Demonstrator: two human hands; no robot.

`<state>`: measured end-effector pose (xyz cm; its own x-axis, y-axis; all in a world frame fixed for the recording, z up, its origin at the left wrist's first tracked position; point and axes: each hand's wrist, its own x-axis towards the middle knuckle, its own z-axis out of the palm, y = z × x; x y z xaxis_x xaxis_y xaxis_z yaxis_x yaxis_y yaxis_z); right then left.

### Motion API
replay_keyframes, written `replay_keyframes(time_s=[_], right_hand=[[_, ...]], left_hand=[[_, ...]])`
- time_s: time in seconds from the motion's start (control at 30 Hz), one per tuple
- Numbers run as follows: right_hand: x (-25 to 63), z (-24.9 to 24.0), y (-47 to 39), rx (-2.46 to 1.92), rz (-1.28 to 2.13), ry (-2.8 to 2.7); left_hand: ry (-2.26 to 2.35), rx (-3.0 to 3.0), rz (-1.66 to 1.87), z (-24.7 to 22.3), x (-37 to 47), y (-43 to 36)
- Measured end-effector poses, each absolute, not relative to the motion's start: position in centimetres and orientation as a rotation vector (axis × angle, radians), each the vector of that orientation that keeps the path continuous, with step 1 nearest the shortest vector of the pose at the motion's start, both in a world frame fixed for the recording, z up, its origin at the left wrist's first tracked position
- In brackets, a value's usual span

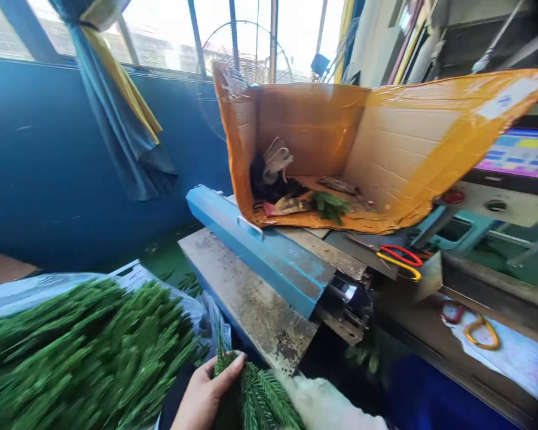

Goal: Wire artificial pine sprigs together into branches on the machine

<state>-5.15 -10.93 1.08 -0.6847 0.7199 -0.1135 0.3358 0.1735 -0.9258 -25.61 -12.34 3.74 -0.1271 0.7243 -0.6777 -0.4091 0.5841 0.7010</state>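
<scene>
At the bottom centre, my left hand (210, 388) pinches the stems of a green needled sprig (269, 397) between thumb and fingers. Its needled branches hang down to the right. My right hand (329, 403), in a pale glove, is blurred at the lower edge, right beside the sprig; its fingers cannot be made out. A large heap of similar green branches (94, 346) lies on whitish plastic sheeting at the left. Just beyond my hands stands a metal machine with a blue cover (260, 251) and a worn metal plate (246, 292).
An orange-taped cardboard box (314, 131) sits open behind the machine, with gloves and a small sprig inside. Red-and-yellow-handled scissors (401, 260) lie right of it. A metal tray (497, 298), an orange ring-shaped item (482, 334) and a screen (520, 154) are at the right.
</scene>
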Motion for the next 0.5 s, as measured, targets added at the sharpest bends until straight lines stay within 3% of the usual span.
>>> replay_keyframes(time_s=[0.13,0.27,0.5], right_hand=[[-0.4,-0.1,-8.4,-1.404,1.237,-1.755],[6.1,-4.2,-5.3,-1.793,0.847,-1.320],[10.0,-6.7,-2.6,-1.855,0.809,-1.301]], left_hand=[[1.446,0.156,1.043,3.8,-25.0,-11.0],[1.402,0.057,1.069,3.2,-23.8,-10.5],[1.282,0.148,0.998,3.6,-21.0,-10.0]])
